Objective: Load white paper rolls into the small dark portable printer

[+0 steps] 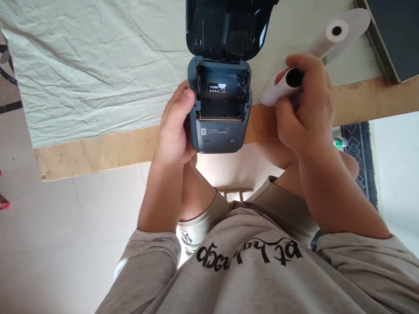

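Observation:
A small dark grey label printer [220,109] sits at the table's near edge with its lid swung up and its paper bay showing empty. My left hand [175,126] grips the printer's left side, fingers wrapped round the body. My right hand [306,111] is closed on a white paper roll [281,85], held just right of the printer with its dark core hole facing me. A second white paper roll [340,32] lies on the table behind my right hand.
A wrinkled pale cloth [98,65] covers the wooden table [98,148]. A dark flat object [393,35] lies at the far right corner. Below are pale floor tiles, my knees, a patterned rug [358,139] and a small bottle [340,141].

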Tool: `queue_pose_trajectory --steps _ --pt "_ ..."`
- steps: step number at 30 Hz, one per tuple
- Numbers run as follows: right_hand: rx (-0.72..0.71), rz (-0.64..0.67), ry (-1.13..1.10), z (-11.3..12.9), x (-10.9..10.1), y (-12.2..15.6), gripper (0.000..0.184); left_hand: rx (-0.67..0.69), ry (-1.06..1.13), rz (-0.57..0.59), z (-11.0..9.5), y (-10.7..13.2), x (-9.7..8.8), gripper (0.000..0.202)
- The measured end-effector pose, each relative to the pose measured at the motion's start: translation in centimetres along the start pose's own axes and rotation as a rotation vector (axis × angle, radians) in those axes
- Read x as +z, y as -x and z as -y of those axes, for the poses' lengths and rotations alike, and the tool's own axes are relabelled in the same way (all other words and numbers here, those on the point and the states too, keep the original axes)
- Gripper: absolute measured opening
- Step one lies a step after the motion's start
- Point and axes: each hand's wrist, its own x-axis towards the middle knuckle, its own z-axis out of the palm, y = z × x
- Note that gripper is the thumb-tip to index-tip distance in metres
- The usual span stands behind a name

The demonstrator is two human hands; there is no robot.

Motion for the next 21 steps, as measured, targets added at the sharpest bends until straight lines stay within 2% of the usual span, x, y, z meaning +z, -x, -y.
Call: queue_pose_trajectory --steps 4,9,12,14,18,21 --pt "0.050 -0.061 0.051 0.4 0.2 0.1 0.039 -0.031 -0.070 -0.014 -0.2 0.0 0.0 0.026" --pt "0.015 -0.070 -0.018 0.1 0.1 0.2 0.050 -0.001 -0.129 -0.011 0.1 -0.1 -0.2 0.039" --pt "-0.005 -0.042 -0.041 0.2 0.2 0.1 0.041 -0.004 -0.135 0.001 0.4 -0.1 -0.4 0.037" --pt "0.021 -0.034 -0.010 0.6 0.4 -0.1 0.033 -0.004 -0.132 0.007 0.4 -0.2 -0.5 0.036" --pt "0.101 -0.040 0.036 1.2 0.7 -0.1 0.028 -0.007 -0.140 -0.005 0.3 -0.2 -0.5 0.045" --pt "0.061 -0.044 0.005 0.7 0.7 0.2 0.042 -0.038 -0.171 0.004 0.2 -0.2 -0.5 0.045"
